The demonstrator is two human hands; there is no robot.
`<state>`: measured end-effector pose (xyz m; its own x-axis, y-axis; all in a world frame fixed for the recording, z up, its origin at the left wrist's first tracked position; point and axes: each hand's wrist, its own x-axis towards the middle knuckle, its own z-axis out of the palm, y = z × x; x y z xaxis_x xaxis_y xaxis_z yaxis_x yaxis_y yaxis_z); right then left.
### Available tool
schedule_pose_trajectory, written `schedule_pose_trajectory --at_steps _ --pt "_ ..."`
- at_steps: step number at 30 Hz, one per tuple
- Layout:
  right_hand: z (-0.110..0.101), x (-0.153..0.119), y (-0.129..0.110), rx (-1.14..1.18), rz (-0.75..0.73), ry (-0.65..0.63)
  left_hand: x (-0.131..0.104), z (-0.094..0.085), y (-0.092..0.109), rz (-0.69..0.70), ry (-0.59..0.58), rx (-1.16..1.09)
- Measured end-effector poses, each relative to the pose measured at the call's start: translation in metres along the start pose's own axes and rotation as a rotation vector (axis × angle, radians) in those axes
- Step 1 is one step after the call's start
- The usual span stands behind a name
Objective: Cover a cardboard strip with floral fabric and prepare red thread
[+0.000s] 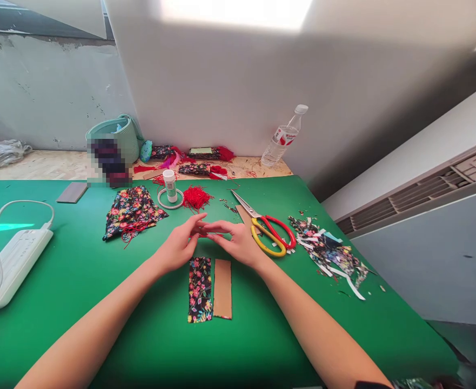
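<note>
My left hand (181,241) and my right hand (238,241) meet over the middle of the green mat, fingertips close together. A thin red cord (207,235) runs between them, pinched by both; my fingers hide much of it. Just below, a strip of black floral fabric (200,289) lies beside a brown cardboard strip (222,289) whose lower edge shows a bit of floral fabric. Beyond my hands is a heap of red threads (197,198). Scissors (262,221) with one red and one yellow handle lie by my right hand, over another piece of brown card.
A glue stick (169,185) stands within a white tape ring (160,201). Floral fabric (130,213) lies left, near a white power strip (17,265). Fabric scraps (330,251) are heaped right. Finished-looking tasselled pieces (197,169), a water bottle (280,141) and a teal container (128,138) line the back.
</note>
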<state>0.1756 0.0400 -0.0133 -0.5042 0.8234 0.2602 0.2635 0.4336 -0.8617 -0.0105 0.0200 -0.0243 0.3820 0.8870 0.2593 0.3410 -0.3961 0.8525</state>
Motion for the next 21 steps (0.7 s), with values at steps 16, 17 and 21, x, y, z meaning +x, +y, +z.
schedule_pose_trajectory --at_steps 16,17,21 --pt "-0.005 0.004 0.011 0.058 0.043 0.284 0.004 -0.018 -0.026 0.04 0.26 0.43" --pt "-0.006 0.005 0.014 0.1 0.056 0.313 0.004 -0.019 -0.026 0.04 0.264 0.447" --pt "-0.007 0.007 0.019 0.26 0.185 0.339 0.005 -0.024 -0.025 0.063 0.257 0.56"
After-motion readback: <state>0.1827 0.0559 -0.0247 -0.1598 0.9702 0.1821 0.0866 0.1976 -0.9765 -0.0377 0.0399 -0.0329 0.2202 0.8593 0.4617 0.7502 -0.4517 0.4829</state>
